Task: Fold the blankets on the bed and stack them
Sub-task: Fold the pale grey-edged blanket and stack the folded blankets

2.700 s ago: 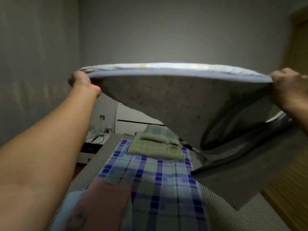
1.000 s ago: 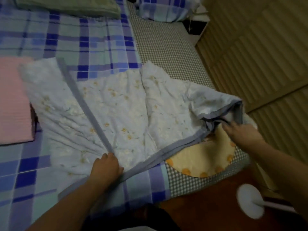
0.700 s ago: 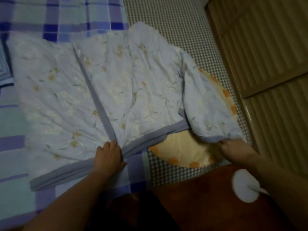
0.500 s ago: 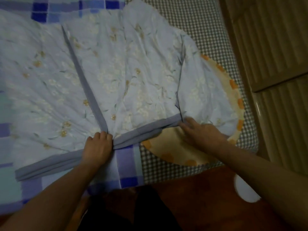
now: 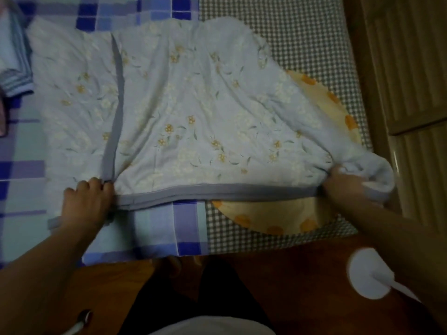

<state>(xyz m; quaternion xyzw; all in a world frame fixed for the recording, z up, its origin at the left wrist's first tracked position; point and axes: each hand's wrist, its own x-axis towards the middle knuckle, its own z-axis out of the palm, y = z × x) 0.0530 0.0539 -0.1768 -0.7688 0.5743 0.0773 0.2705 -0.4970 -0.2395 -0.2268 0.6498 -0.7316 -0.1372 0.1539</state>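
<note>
A pale blue blanket (image 5: 193,112) with small yellow flowers and a grey border lies spread across the bed. Its near grey edge runs straight between my two hands. My left hand (image 5: 85,204) grips that edge at the spot where a second grey border strip runs away up the blanket. My right hand (image 5: 343,186) grips the near right end, where the fabric bunches into a thick roll at the bed's side. A striped folded blanket (image 5: 17,56) lies at the far left edge of the view.
The blanket rests on a blue plaid sheet (image 5: 154,228) and a grey checked mattress (image 5: 290,35). A round yellow mat (image 5: 271,216) with orange dots lies under the blanket's right part. A white round base (image 5: 367,276) stands on the reddish floor. Wooden slatted panels (image 5: 406,56) line the right.
The blanket came down from being held up in the air onto the bed. Since half a second ago my right hand pulled the near edge rightward, drawing it straight.
</note>
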